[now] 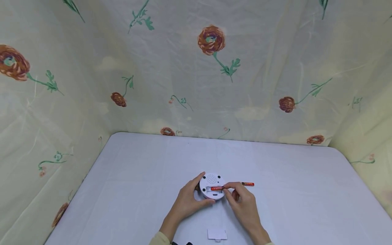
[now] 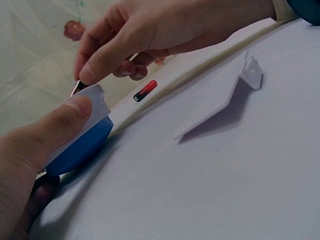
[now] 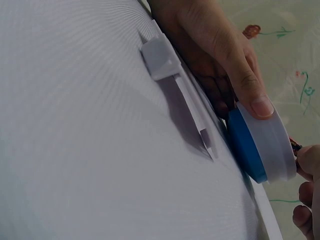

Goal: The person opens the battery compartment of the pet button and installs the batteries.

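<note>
My left hand (image 1: pixel 189 200) grips a round white device (image 1: pixel 211 179) by its side, thumb along the near rim. The device's underside faces up, with a speaker grille, dark feet and an uncovered battery slot; its lower body is blue in the right wrist view (image 3: pixel 243 150). Between thumb and forefinger my right hand (image 1: pixel 244 204) pinches the end of a red battery (image 1: pixel 216 188), which lies over the slot. Whether it is seated I cannot tell. Another red and black battery (image 2: pixel 145 91) lies on the table just beyond the right hand.
A white battery cover (image 1: pixel 217 234) with a small tab lies on the white table (image 1: pixel 137 170), nearer me than the device. Flowered cloth (image 1: pixel 183 68) hangs behind the table and along both sides. Small dark objects (image 1: pixel 183 243) show at the bottom edge of the head view.
</note>
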Demonstrator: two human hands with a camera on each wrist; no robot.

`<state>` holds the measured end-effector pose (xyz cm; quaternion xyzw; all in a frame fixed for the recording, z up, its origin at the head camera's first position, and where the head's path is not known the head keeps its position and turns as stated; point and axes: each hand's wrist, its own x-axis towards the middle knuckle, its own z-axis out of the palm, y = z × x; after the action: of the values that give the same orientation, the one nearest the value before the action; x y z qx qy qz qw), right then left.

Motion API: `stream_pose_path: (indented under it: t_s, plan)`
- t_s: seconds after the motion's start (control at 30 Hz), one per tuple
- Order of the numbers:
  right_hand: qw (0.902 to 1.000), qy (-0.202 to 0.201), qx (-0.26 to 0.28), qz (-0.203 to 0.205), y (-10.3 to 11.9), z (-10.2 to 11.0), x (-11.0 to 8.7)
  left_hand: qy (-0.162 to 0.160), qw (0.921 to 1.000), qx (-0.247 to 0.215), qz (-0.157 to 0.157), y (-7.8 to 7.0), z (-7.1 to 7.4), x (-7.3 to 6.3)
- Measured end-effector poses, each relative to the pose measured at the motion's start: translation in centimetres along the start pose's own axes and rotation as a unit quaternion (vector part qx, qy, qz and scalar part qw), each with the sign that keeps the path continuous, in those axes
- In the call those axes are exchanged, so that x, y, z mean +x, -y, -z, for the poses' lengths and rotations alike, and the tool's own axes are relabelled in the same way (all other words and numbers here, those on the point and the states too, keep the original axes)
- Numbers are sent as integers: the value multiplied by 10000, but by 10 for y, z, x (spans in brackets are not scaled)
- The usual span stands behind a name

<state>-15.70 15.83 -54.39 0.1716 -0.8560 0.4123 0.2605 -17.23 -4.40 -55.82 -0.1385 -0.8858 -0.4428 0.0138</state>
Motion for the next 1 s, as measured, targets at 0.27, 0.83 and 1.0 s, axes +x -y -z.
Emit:
stream_pose_path:
  t_s: [0.27, 0.83, 1.0]
  plan:
    - [9999, -44, -105, 66, 0, -1, 0, -30, 10000, 10, -30, 0, 0, 0]
    - [9991, 411, 137, -3, 1, -1, -4, -1, 10000, 21, -28, 0, 0, -2]
    - [9990, 399, 184, 85, -1, -1, -3, 40, 10000, 30, 11, -2, 2, -1]
